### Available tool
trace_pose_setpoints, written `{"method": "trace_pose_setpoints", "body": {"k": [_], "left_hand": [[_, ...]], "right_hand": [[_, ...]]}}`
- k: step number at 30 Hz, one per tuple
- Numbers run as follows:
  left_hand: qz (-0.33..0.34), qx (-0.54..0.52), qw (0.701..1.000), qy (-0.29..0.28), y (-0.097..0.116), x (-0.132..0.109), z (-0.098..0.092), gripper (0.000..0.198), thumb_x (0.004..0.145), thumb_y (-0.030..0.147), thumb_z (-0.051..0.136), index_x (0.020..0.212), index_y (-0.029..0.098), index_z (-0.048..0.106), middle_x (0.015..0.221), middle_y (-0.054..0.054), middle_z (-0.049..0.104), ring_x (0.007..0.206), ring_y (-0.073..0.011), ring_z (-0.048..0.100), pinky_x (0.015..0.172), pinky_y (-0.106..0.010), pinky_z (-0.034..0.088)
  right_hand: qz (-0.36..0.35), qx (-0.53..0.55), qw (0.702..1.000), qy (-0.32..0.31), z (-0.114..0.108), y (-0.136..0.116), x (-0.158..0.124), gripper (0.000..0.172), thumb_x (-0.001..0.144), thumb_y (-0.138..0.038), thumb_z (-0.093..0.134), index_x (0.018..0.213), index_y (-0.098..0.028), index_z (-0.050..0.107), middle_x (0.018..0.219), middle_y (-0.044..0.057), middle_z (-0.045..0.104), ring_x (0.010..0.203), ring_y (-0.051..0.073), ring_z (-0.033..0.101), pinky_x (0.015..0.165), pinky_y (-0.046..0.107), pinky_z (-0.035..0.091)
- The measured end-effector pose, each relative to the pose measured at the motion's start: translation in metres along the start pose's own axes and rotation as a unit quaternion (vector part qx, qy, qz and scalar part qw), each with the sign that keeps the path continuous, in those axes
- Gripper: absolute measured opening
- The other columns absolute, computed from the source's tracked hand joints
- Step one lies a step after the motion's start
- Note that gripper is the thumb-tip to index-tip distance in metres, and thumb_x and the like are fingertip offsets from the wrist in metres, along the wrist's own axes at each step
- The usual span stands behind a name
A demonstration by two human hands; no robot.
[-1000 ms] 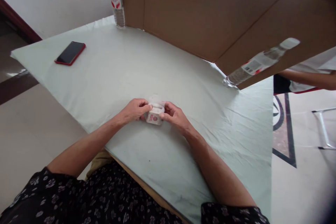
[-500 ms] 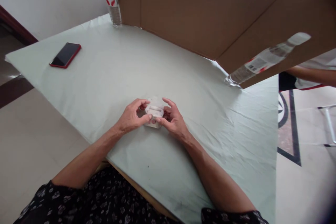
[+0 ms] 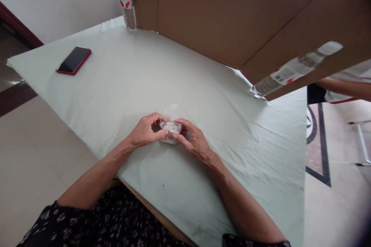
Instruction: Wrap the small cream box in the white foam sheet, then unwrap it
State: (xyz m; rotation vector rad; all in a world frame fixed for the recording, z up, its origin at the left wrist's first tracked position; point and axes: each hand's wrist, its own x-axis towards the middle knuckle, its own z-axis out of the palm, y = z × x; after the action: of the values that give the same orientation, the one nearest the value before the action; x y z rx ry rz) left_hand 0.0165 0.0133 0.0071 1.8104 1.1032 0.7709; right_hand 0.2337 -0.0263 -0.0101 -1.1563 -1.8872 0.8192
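Observation:
A small whitish packet with a clear wrapper and a red mark sits between both my hands on the pale green tablecloth. My left hand pinches its left side, thumb and fingers curled round it. My right hand grips the right side with bent fingers. A loose flap of clear wrapper sticks up behind the packet. What is inside the packet I cannot make out.
A red-cased phone lies at the far left. One water bottle stands at the back, another at the right, both against a tall cardboard screen. Another person's arm shows behind the screen at the right.
Both hands have drawn the packet slightly nearer and lower to the cloth, and it now lies flatter; the fingers have closed tighter round it. The view shifted a little.

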Motion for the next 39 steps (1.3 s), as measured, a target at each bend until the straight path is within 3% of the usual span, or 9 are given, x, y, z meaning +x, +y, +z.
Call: {"method": "trace_pose_setpoints", "body": {"k": [3,8,14,19,21,25,27,33,39], "left_hand": [[-0.029,-0.023,0.999,-0.014,0.001,0.000,0.000,0.031,0.074,0.036,0.068,0.097,0.015,0.067,0.082,-0.002,0.068,0.061,-0.0099,0.053,0.059,-0.023,0.044],[-0.042,-0.035,0.998,-0.026,0.002,0.001,0.000,0.031,0.074,0.037,0.067,0.096,0.015,0.067,0.075,0.000,0.066,0.059,-0.0097,0.052,0.056,-0.021,0.042],[-0.039,-0.044,0.998,-0.032,0.000,0.001,0.000,0.029,0.073,0.035,0.068,0.096,0.016,0.068,0.095,-0.005,0.073,0.060,-0.0088,0.051,0.056,-0.021,0.043],[-0.035,-0.073,0.996,-0.040,-0.001,0.001,0.000,0.027,0.071,0.033,0.069,0.092,0.016,0.066,0.120,-0.011,0.071,0.057,-0.0059,0.046,0.056,-0.022,0.042],[-0.040,-0.074,0.995,-0.051,-0.002,0.002,-0.001,0.027,0.071,0.034,0.068,0.092,0.016,0.066,0.115,-0.010,0.072,0.057,-0.0060,0.046,0.056,-0.022,0.041],[-0.067,-0.081,0.992,-0.066,-0.002,0.003,-0.002,0.029,0.072,0.037,0.069,0.093,0.016,0.066,0.082,-0.002,0.069,0.058,-0.0083,0.047,0.055,-0.022,0.040],[-0.083,-0.099,0.989,-0.070,-0.002,0.004,-0.001,0.030,0.072,0.037,0.069,0.093,0.016,0.065,0.071,0.001,0.064,0.057,-0.0092,0.049,0.054,-0.021,0.039],[-0.098,-0.111,0.986,-0.072,-0.002,0.007,0.001,0.027,0.071,0.036,0.068,0.089,0.016,0.065,0.069,0.003,0.059,0.058,-0.0090,0.050,0.054,-0.021,0.040],[-0.097,-0.108,0.987,-0.068,-0.005,0.007,0.001,0.027,0.073,0.037,0.069,0.089,0.016,0.065,0.070,0.003,0.059,0.059,-0.0089,0.050,0.055,-0.021,0.039]], "right_hand": [[-0.008,-0.031,0.999,-0.016,-0.002,0.000,0.001,0.032,0.096,-0.037,0.059,0.126,-0.026,0.062,0.119,0.008,0.071,0.100,0.020,0.069,0.086,0.034,0.057],[-0.003,-0.067,0.997,-0.029,-0.004,0.004,0.001,0.044,0.096,-0.042,0.058,0.136,-0.022,0.058,0.129,0.013,0.069,0.115,0.025,0.068,0.097,0.041,0.055],[0.023,-0.070,0.997,-0.032,-0.003,0.007,0.000,0.057,0.094,-0.049,0.059,0.143,-0.021,0.053,0.137,0.016,0.065,0.121,0.030,0.064,0.100,0.046,0.053],[0.020,-0.031,0.997,-0.066,-0.004,0.005,0.006,0.050,0.093,-0.051,0.061,0.133,-0.021,0.061,0.120,0.012,0.068,0.105,0.025,0.065,0.092,0.041,0.053],[0.028,-0.018,0.996,-0.080,-0.005,0.004,0.009,0.048,0.092,-0.051,0.062,0.131,-0.023,0.063,0.116,0.010,0.066,0.097,0.022,0.063,0.084,0.037,0.053],[0.046,-0.003,0.993,-0.105,-0.007,0.002,0.012,0.046,0.092,-0.052,0.060,0.132,-0.028,0.064,0.114,0.008,0.063,0.091,0.020,0.061,0.071,0.031,0.051],[0.054,0.013,0.994,-0.094,-0.007,0.001,0.012,0.048,0.091,-0.055,0.060,0.131,-0.028,0.064,0.114,0.008,0.064,0.091,0.019,0.061,0.072,0.031,0.051],[0.141,0.114,0.983,-0.015,-0.005,0.000,0.017,0.047,0.097,-0.057,0.051,0.123,-0.022,0.068,0.108,0.006,0.071,0.096,0.020,0.065,0.082,0.034,0.052],[0.147,0.154,0.975,0.070,0.011,0.004,0.017,0.043,0.092,-0.056,0.058,0.112,-0.021,0.073,0.110,0.006,0.072,0.098,0.021,0.067,0.086,0.035,0.054]]}}
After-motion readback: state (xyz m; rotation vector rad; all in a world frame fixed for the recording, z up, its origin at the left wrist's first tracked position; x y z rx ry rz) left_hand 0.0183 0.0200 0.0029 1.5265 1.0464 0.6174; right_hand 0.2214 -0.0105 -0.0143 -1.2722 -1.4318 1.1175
